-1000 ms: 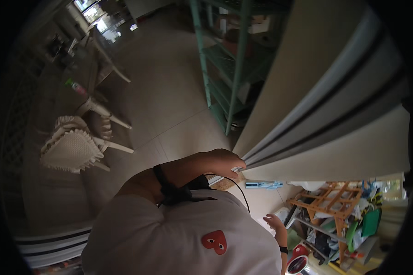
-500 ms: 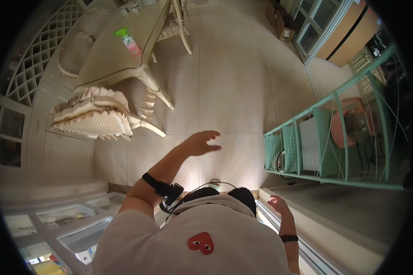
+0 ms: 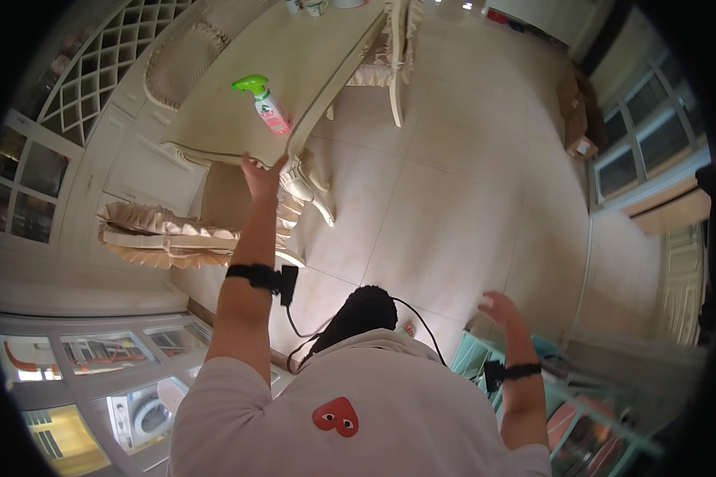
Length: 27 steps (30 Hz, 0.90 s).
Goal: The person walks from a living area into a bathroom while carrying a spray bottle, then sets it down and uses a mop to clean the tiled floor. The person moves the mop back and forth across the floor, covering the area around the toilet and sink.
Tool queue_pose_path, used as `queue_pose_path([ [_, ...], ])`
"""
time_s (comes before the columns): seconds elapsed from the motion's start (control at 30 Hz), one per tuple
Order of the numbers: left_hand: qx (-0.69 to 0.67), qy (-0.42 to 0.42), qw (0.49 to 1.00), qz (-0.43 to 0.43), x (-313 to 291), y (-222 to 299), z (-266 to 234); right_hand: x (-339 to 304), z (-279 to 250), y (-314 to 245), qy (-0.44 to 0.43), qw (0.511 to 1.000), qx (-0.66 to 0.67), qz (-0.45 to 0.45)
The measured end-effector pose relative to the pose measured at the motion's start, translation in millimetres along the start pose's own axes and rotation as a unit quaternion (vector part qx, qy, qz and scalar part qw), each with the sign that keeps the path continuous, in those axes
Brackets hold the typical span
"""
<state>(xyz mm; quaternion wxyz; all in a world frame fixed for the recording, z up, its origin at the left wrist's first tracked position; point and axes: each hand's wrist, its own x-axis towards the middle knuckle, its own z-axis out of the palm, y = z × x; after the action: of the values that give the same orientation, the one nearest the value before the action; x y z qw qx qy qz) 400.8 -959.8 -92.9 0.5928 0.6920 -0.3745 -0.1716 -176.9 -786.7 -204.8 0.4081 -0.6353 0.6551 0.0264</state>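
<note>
A: State of the hands?

B: Left hand (image 3: 262, 176), left of centre: released, fingers spread, grasping nothing. Right hand (image 3: 498, 308), right of centre and lower: fingers loosely bent, nothing seen in it.

A: And the bottle (image 3: 270, 113)?

B: Upper left of the frame, on the table (image 3: 215, 119), apparently upright, just beyond the left hand and apart from it.

A: Step in hand?

B: Judged a reach by the left hand towards the bottle. Grasping it would call for further extension over the table's near end, then closing around the body.

A: Edges and room?

B: The table's corner is right beside the left hand; whether they touch cannot be told. The chair (image 3: 167, 240) crowds in below and left. The rack (image 3: 471, 356) lies below the right hand. The widest room is over the floor (image 3: 461, 183), centre to upper right.
</note>
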Motion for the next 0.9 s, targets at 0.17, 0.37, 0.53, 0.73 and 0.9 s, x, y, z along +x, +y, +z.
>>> queue_pose_path([
  [0.17, 0.241, 0.189, 0.938, 0.166, 143.2, -59.4, 48.4, 153.1, -137.1, -75.1, 0.045, 0.989, -0.02, -0.143],
  [0.37, 0.141, 0.198, 0.967, -0.07, 205.4, -67.4, 108.9, 198.3, -263.9, -12.3, 0.105, 0.988, 0.099, 0.055],
  [0.53, 0.1, 0.099, 0.988, 0.055, 227.6, 11.9, 195.7, 188.8, -340.0, 76.6, 0.105, 0.926, 0.242, 0.272],
  [0.73, -0.07, -0.218, 0.97, 0.084, 248.1, 139.7, 421.9, 389.1, -517.2, 12.3, 0.152, 0.976, 0.074, 0.139],
  [0.9, -0.064, -0.452, 0.889, -0.027, 289.2, 204.3, 624.7, 585.0, -639.6, -210.1, 0.059, 0.936, 0.061, -0.342],
])
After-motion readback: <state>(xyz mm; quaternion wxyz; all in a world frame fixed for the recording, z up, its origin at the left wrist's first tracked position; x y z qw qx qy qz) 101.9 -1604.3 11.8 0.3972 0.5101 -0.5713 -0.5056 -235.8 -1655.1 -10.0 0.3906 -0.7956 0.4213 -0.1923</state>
